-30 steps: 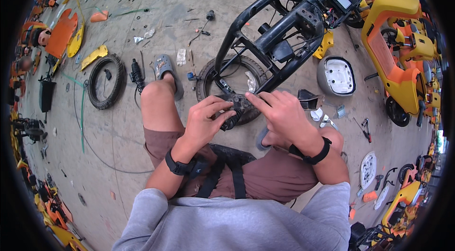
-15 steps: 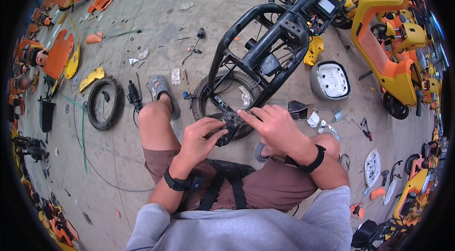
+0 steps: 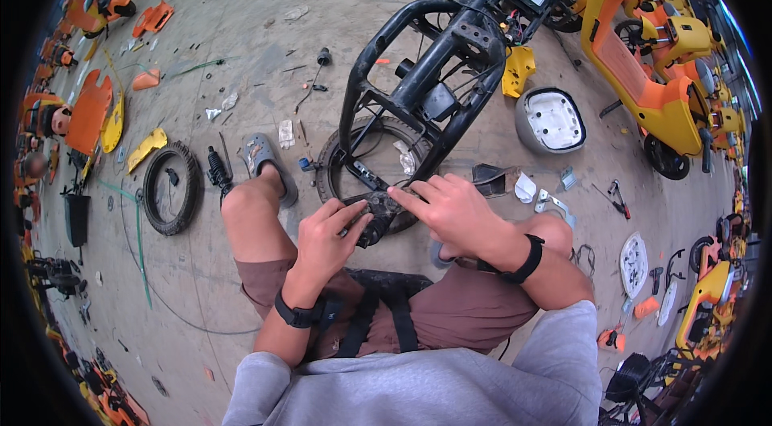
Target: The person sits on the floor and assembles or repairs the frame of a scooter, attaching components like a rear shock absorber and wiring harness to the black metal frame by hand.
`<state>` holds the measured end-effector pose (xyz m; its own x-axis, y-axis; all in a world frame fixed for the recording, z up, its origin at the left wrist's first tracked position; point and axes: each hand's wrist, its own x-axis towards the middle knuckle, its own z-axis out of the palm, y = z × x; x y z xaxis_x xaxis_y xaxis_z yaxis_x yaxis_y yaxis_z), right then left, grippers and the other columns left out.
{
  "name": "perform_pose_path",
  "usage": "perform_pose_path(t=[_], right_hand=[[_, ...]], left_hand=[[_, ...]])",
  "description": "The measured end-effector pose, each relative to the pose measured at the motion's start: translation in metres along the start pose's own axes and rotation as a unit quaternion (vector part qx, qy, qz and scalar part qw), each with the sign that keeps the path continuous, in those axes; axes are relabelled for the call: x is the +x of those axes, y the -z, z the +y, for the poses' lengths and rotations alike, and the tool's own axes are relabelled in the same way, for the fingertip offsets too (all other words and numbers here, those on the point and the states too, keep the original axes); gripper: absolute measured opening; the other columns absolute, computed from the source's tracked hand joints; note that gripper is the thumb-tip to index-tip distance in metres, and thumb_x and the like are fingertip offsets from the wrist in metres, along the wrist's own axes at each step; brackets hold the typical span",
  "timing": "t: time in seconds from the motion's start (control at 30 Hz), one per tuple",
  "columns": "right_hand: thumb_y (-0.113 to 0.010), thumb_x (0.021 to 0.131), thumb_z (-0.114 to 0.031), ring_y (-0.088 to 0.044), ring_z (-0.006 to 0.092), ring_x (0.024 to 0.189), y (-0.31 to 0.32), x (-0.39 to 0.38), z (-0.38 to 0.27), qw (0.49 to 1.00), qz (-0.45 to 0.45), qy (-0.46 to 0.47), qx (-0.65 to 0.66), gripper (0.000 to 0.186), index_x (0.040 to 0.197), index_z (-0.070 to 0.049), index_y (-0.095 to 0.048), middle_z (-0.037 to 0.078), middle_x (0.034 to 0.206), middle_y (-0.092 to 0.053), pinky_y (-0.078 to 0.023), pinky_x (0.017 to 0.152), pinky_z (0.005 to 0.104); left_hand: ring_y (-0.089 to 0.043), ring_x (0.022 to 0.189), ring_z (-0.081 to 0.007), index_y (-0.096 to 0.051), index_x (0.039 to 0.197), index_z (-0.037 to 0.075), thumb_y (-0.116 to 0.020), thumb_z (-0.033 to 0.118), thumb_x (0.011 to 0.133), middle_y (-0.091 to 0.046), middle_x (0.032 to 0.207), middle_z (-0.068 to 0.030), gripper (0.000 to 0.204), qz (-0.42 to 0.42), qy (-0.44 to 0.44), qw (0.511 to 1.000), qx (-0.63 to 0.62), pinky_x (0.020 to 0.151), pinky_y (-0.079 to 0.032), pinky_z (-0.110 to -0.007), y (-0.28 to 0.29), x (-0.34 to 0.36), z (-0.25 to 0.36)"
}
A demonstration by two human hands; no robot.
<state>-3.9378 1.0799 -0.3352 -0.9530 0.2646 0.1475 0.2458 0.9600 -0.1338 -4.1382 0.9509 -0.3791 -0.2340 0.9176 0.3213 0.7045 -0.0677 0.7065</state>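
One loose tyre (image 3: pixel 191 199) lies well to the left of both hands, and a shock (image 3: pixel 215 169) lies beside it, nearer the left hand (image 3: pixel 326 241); both are already off any machine. From my remote seat I see that hand pinching the left edge of a dark part (image 3: pixel 374 221) between thumb and fingers. The part sits between the two hands, above a second tyre (image 3: pixel 324 173) that lies on the floor just beyond them. The frame (image 3: pixel 430 71) rises past the fingertips, its near tubes bare of body panels. The right hand (image 3: pixel 458 213) has its forefinger stretched onto the part's right side, the other fingers curled; its thumb is hidden, so I can't tell whether it grips. Farther right of that hand rests a grey shell (image 3: pixel 551 120).

I judge the stripped state well advanced around the frame, while the part looks to be at the frame's near end, not lying loose. Fingers cover the join, so I can't tell how much is left there.

The part's long axis seems to slant from its lower end by the left fingertips up toward the right forefinger. The frame's long axis runs from the hands away and rightward.
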Motion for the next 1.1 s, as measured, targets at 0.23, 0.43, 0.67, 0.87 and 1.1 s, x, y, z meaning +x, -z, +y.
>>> perform_pose_path(t=[0.23,0.43,0.67,0.87,1.1], right_hand=[[-0.070,0.066,-0.007,-0.064,0.0218,0.078,-0.0017,0.0035,-0.0014,0.999,0.046,0.012,0.003,0.053,0.119,-0.007,-0.064,0.006,0.085,-0.064,-0.050,0.068,0.0322],[-0.071,0.065,-0.007,-0.064,0.0223,0.079,-0.0058,0.0019,0.0014,0.999,0.046,-0.009,0.003,0.055,0.120,-0.007,-0.064,0.007,0.086,-0.064,-0.050,0.068,0.0328],[-0.067,0.062,-0.005,-0.063,0.0214,0.081,-0.0068,0.0019,-0.0014,0.999,0.035,-0.013,0.024,0.061,0.123,-0.009,-0.062,0.005,0.096,-0.065,-0.051,0.069,0.0337],[-0.067,0.064,-0.005,-0.063,0.0216,0.080,-0.0053,0.0020,0.0003,0.999,0.021,-0.017,0.027,0.059,0.122,-0.009,-0.063,0.005,0.096,-0.065,-0.051,0.069,0.0337],[-0.071,0.064,-0.004,-0.065,0.0232,0.080,-0.0056,0.0036,-0.0036,0.999,0.032,-0.010,0.035,0.055,0.119,-0.007,-0.064,0.006,0.085,-0.065,-0.051,0.069,0.0337]], left_hand=[[-0.057,0.054,-0.0227,-0.073,0.098,0.002,-0.078,0.008,0.075,-0.058,0.069,-0.0091,0.024,0.000,0.001,1.000,0.007,0.051,-0.046,-0.033,-0.0025,-0.0005,0.0013],[-0.055,0.052,-0.0227,-0.073,0.098,0.001,-0.078,0.007,0.076,-0.058,0.067,-0.0096,0.024,-0.015,-0.005,1.000,0.006,0.050,-0.045,-0.033,-0.0005,-0.0006,0.0004],[-0.055,0.052,-0.0224,-0.072,0.100,0.001,-0.077,0.006,0.077,-0.058,0.066,-0.0105,0.025,0.011,0.006,1.000,0.011,0.049,-0.044,-0.033,-0.0032,-0.0011,0.0022],[-0.054,0.052,-0.0203,-0.072,0.100,0.000,-0.076,0.004,0.078,-0.058,0.066,-0.0110,0.023,-0.004,-0.002,1.000,-0.009,0.049,-0.043,-0.032,-0.0034,-0.0025,-0.0006],[-0.054,0.053,-0.0213,-0.072,0.102,0.000,-0.076,0.004,0.078,-0.058,0.065,-0.0118,0.025,0.015,-0.004,1.000,0.003,0.050,-0.043,-0.032,-0.0052,-0.0025,-0.0011]])
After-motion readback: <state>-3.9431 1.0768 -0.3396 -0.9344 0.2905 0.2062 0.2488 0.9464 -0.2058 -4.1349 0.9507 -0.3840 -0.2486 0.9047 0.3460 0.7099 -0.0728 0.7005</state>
